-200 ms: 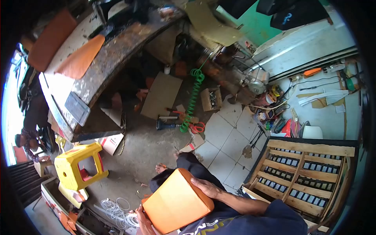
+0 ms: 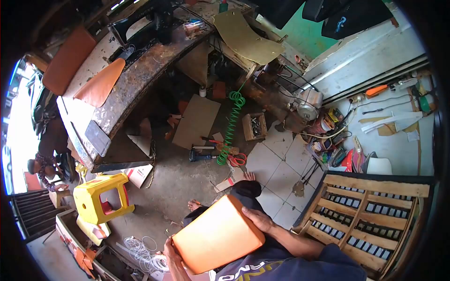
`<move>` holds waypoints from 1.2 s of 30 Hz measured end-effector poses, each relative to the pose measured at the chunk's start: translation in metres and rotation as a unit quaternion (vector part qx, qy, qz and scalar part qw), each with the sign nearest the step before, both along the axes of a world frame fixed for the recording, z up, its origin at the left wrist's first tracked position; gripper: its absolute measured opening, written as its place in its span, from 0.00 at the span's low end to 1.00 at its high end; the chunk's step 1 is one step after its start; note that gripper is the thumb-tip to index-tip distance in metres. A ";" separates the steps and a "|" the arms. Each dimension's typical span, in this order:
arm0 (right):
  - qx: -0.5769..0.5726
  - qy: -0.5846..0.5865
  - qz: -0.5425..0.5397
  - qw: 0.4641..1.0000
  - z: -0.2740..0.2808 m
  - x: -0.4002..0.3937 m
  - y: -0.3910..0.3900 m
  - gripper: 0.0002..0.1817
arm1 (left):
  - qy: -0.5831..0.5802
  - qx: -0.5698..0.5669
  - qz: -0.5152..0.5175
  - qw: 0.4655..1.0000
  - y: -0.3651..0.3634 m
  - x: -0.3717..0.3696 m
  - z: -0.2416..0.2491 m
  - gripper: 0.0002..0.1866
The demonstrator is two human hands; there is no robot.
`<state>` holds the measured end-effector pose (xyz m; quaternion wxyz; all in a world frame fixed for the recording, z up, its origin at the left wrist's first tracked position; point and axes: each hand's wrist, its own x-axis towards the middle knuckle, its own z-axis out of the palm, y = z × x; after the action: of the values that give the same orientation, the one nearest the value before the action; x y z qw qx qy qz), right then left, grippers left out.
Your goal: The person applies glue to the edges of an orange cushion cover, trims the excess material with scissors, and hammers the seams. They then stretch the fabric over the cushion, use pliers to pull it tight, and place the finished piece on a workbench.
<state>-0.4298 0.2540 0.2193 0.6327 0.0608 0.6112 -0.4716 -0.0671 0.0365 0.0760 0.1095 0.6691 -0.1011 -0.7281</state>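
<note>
A seated person holds a block-shaped orange vinyl-covered cushion (image 2: 216, 234) over the lap, the right hand (image 2: 259, 219) curled over its upper edge and the left hand (image 2: 169, 250) gripping its lower corner, fingers closed on the cover. The covering looks smooth and complete on the face in view, so the wrapping seems largely done; whether the underside is fastened cannot be told. A green coiled air hose (image 2: 231, 122) and a tool lie on the concrete floor (image 2: 178, 178) ahead, unused, near a yellow plastic stool (image 2: 101, 196) and a long rusty metal bench (image 2: 136, 70).
</note>
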 end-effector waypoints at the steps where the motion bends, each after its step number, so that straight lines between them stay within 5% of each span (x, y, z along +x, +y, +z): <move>1: -0.005 0.028 0.003 1.000 -0.011 -0.014 0.014 0.39 | -0.005 -0.004 0.006 1.000 0.004 -0.013 0.001 0.16; 4: -0.016 0.080 0.040 0.996 -0.021 -0.063 0.050 0.32 | -0.041 -0.094 -0.025 0.994 0.029 -0.061 -0.001 0.18; 6: 0.003 0.224 0.009 0.975 -0.031 -0.100 0.064 0.34 | -0.053 -0.128 -0.038 0.990 0.043 -0.112 -0.013 0.16; 9: -0.006 0.033 0.017 0.999 -0.091 -0.164 0.108 0.36 | -0.167 -0.190 -0.153 0.955 0.062 -0.171 -0.024 0.15; 11: -0.004 0.013 -0.042 0.999 -0.125 -0.187 0.113 0.38 | -0.184 -0.295 -0.250 0.903 0.074 -0.189 -0.064 0.16; 16: 0.000 0.257 0.076 0.963 -0.262 -0.238 0.143 0.41 | -0.229 -0.292 -0.332 0.867 0.086 -0.247 -0.168 0.21; 18: 0.063 0.333 0.156 0.928 -0.308 -0.260 0.159 0.37 | -0.230 -0.384 -0.357 0.820 0.092 -0.276 -0.217 0.22; 21: -0.082 0.214 0.031 0.973 -0.352 -0.304 0.148 0.30 | -0.221 -0.400 -0.271 0.847 0.108 -0.293 -0.297 0.23; 23: 0.013 0.394 0.062 0.917 -0.422 -0.341 0.133 0.20 | -0.232 -0.395 -0.212 0.863 0.115 -0.301 -0.328 0.22; 24: 0.072 0.560 0.102 0.819 -0.471 -0.376 0.136 0.13 | -0.209 -0.378 -0.152 0.889 0.119 -0.293 -0.352 0.22; 25: 0.035 0.535 -0.039 0.843 -0.548 -0.416 0.148 0.14 | -0.189 -0.357 -0.090 0.910 0.125 -0.282 -0.366 0.21; 26: 0.073 0.683 -0.106 0.719 -0.591 -0.451 0.144 0.13 | -0.207 -0.364 -0.087 0.904 0.133 -0.277 -0.364 0.19; 27: 0.309 0.674 -0.067 0.667 -0.668 -0.511 0.159 0.12 | -0.229 -0.368 -0.066 0.899 0.137 -0.274 -0.363 0.19; 28: 0.142 0.622 -0.206 0.742 -0.765 -0.578 0.185 0.12 | -0.227 -0.350 -0.029 0.908 0.138 -0.267 -0.361 0.19; 29: 0.006 0.466 -0.263 0.845 -0.740 -0.582 0.171 0.14 | -0.224 -0.336 0.012 0.915 0.141 -0.256 -0.359 0.18; 30: 0.000 0.370 -0.272 0.888 -0.760 -0.614 0.171 0.18 | -0.237 -0.357 0.013 0.903 0.148 -0.237 -0.365 0.17; 31: 0.134 0.613 -0.058 0.776 -0.760 -0.614 0.159 0.26 | -0.253 -0.376 0.008 0.892 0.155 -0.210 -0.371 0.17; 33: 0.037 0.654 -0.061 0.753 -0.884 -0.693 0.165 0.28 | -0.317 -0.415 -0.091 0.848 0.165 -0.177 -0.375 0.16; 35: 0.050 0.725 -0.049 0.685 -0.919 -0.728 0.152 0.29 | -0.328 -0.378 0.001 0.865 0.158 -0.166 -0.376 0.16; 36: 0.038 0.721 -0.052 0.689 -0.932 -0.747 0.150 0.29 | -0.367 -0.410 -0.056 0.833 0.151 -0.132 -0.403 0.17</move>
<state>-1.1768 0.4043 -0.7131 -0.0318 -0.2424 0.8924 -0.3792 -0.1987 0.1871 -0.3275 0.2875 0.7741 -0.4605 -0.3255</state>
